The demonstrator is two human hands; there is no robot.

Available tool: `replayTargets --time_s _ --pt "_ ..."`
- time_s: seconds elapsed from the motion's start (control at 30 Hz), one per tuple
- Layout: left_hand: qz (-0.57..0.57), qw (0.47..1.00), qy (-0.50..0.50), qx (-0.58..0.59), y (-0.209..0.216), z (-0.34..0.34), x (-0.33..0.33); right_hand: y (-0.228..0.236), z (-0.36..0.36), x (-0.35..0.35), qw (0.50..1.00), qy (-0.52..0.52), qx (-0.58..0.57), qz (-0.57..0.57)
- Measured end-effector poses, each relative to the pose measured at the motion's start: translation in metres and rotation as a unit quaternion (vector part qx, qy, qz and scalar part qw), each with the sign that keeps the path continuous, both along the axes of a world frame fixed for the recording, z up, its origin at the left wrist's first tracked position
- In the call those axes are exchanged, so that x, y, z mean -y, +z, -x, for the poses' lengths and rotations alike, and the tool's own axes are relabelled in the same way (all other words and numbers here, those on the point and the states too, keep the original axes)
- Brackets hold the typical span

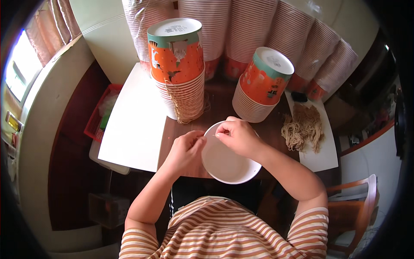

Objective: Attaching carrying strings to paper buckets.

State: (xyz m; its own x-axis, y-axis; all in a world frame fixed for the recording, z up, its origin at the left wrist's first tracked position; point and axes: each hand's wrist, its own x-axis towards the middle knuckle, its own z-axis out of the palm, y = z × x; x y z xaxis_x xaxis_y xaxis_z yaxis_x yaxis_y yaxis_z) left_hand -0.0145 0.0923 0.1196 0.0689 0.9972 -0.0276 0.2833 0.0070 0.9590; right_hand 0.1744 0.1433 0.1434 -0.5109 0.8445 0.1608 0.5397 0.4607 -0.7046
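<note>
A white-lined paper bucket point(228, 162) is tilted at the table's front edge, its open mouth facing me. My right hand point(239, 136) reaches over the rim and pinches the end of a thin pale cord point(214, 135) just inside the wall. Against the outside of the bucket's left wall, my left hand point(185, 151) is closed, thumb and forefinger together. A hint of tan shows at those fingertips, too small to make out. The bucket hides part of its outer wall and whatever supports it.
Upside-down orange-and-green bucket stacks stand behind, one at left point(179, 60) with cords hanging down it, another at right point(263, 86). Tan cords point(304, 127) lie on a white board at right. Wrapped bucket stacks point(250, 28) line the back. A wooden chair point(351, 216) stands right.
</note>
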Motion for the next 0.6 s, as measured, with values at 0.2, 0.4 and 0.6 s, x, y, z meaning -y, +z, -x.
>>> replayTargets --time_s 0.2,0.4,0.6 --pt "-0.003 1.000 0.004 -0.011 -0.006 0.010 -0.011 -0.012 0.012 0.003 0.998 -0.023 0.019 -0.062" --pt "-0.026 0.999 -0.035 -0.024 -0.017 0.014 -0.029 -0.016 0.014 0.001 0.995 -0.050 0.013 -0.088" --pt "-0.012 0.997 -0.060 -0.037 -0.013 0.015 -0.033 -0.015 0.016 0.004 0.994 -0.058 0.020 -0.085"
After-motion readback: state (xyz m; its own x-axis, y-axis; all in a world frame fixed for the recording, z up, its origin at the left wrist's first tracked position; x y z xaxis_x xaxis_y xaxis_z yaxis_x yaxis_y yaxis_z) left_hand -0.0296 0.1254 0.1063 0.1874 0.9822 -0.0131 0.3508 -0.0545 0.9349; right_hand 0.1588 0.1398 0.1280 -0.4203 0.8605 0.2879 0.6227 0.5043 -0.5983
